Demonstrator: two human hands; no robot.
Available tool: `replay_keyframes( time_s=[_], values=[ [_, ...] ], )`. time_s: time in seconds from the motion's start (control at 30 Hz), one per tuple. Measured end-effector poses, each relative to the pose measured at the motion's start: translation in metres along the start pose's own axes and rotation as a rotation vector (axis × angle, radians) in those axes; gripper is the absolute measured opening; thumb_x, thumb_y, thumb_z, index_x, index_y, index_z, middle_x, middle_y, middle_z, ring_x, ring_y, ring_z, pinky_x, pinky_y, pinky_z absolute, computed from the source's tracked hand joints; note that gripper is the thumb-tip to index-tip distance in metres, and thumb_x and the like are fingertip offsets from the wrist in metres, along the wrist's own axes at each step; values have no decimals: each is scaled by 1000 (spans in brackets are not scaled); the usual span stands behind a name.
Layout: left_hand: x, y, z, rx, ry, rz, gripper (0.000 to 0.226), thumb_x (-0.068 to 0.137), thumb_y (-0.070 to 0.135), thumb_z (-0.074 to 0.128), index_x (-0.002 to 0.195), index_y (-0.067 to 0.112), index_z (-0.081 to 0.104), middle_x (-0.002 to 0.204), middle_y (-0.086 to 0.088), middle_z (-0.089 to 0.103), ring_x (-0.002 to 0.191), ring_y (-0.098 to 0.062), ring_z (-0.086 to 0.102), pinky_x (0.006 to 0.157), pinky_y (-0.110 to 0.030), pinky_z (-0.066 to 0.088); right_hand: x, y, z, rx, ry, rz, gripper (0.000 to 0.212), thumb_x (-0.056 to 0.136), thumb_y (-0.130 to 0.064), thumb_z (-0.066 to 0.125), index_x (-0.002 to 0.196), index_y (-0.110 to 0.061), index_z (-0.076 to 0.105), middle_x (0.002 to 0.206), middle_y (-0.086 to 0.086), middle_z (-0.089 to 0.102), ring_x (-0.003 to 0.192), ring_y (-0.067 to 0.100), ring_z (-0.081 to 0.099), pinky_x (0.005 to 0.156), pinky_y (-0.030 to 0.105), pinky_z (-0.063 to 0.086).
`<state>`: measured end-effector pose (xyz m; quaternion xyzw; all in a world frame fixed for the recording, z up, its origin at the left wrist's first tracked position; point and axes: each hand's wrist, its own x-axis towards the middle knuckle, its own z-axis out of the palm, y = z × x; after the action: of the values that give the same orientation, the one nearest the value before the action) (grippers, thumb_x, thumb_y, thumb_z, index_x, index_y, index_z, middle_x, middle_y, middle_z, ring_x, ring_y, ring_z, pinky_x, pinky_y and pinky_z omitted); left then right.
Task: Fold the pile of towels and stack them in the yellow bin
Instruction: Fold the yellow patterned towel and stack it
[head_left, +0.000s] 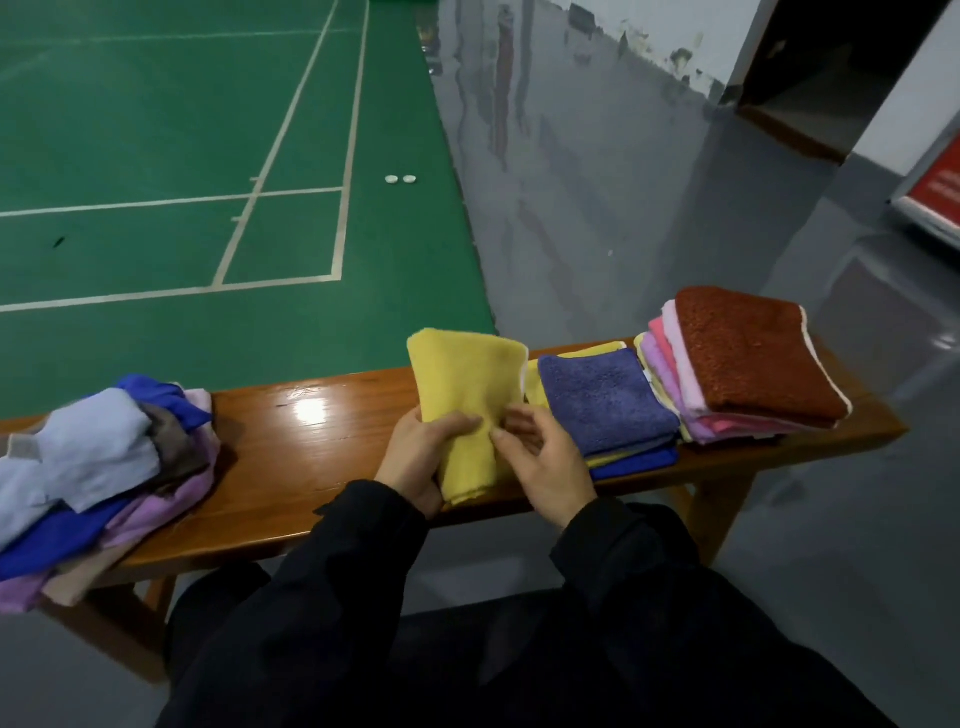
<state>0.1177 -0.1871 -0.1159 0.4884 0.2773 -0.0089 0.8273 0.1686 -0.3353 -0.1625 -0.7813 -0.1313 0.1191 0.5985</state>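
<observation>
Both hands hold a yellow towel (467, 384) above the middle of the wooden bench (311, 441), its upper part standing up and away from the person. The left hand (415, 457) grips the towel's lower left edge, thumb lying across the front of the cloth. The right hand (540, 462) pinches the cloth just beside it, thumb and fingertips closed on a fold near the towel's middle. The 2 hands are close together, almost touching.

At the left end of the bench lies a loose pile of unfolded towels (93, 467) in pale blue, royal blue, brown and lilac, some hanging over the front edge. To the right of the hands sits a short folded stack (608, 410) with a purple towel on top and yellow and blue ones under it. Further right, touching it, is a taller folded stack (748, 364) of pink and lilac towels topped by a rust-brown one.

Beyond the bench lie a green court floor (208, 130) with white lines and a grey floor (597, 208).
</observation>
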Motion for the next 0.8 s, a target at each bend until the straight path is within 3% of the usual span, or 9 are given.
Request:
replay_keyframes(
  time_s=[0.13, 0.23, 0.37, 0.47, 0.53, 0.6, 0.7, 0.77, 0.8],
  values=[
    [-27, 30, 32, -186, -252, 99, 33, 89, -2, 63, 121, -6, 59, 111, -27, 70, 100, -39, 70, 88, -55, 58, 24, -25, -18, 620, -95, 364, 107, 65, -63, 89, 152, -24, 41, 141, 5, 61, 126, 22, 62, 110, 47, 47],
    [-31, 44, 52, -244, -324, 42, 47, 82, 9, 69, 126, -4, 56, 121, -28, 66, 116, -44, 63, 96, -60, 52, 19, -40, -40, 929, -217, 533, 73, 82, -52, 76, 140, -12, 58, 135, 20, 65, 116, 36, 68, 106, 54, 49],
    [-24, 51, 71, -274, -359, -4, 58, 81, 13, 71, 133, -2, 52, 130, -27, 64, 118, -45, 63, 91, -58, 56, 25, -42, -78, 1008, -155, 439, 57, 89, -33, 68, 138, -7, 56, 128, 21, 69, 104, 38, 73, 75, 46, 62],
    [-11, 51, 76, -284, -382, -16, 52, 87, 11, 71, 134, -1, 53, 129, -25, 65, 116, -42, 65, 89, -55, 58, 49, -55, -112, 623, -56, 235, 70, 89, -23, 77, 150, -16, 44, 138, 15, 62, 116, 34, 68, 93, 51, 58],
    [1, 45, 80, -256, -380, -21, 47, 89, 8, 68, 134, -1, 54, 129, -23, 66, 117, -40, 66, 92, -54, 57, 62, -64, -133, 255, 79, 128, 77, 86, -17, 81, 152, -21, 42, 128, -1, 60, 112, 23, 68, 95, 45, 57],
    [16, 30, 87, -127, -358, -8, 50, 90, 7, 70, 137, 1, 53, 130, -19, 67, 118, -36, 65, 98, -52, 54, 68, -68, -146, -58, 215, 28, 76, 87, -11, 78, 152, -24, 42, 131, 2, 57, 122, 21, 61, 104, 39, 51],
    [45, -5, 96, 228, -196, 25, 99, 72, 28, 92, 150, 17, 33, 137, -10, 61, 120, -31, 63, 102, -53, 52, 60, -56, -143, -552, 476, -176, 55, 91, -2, 61, 144, -16, 54, 152, 11, 47, 140, 24, 45, 113, 22, 31],
    [66, -29, 98, 519, -115, 76, 130, 56, 46, 97, 156, 36, 14, 152, -10, 45, 131, -30, 53, 108, -51, 47, 54, -36, -128, -764, 413, -292, 43, 93, -4, 56, 134, -15, 63, 149, 10, 53, 140, 26, 45, 120, 34, 31],
    [67, -33, 101, 662, -117, 106, 131, 62, 42, 93, 159, 35, 6, 158, -11, 35, 139, -31, 43, 113, -47, 41, 51, -26, -121, -872, 285, -301, 39, 95, -8, 55, 132, -17, 66, 147, 7, 55, 138, 26, 46, 120, 39, 31]
  ],
)
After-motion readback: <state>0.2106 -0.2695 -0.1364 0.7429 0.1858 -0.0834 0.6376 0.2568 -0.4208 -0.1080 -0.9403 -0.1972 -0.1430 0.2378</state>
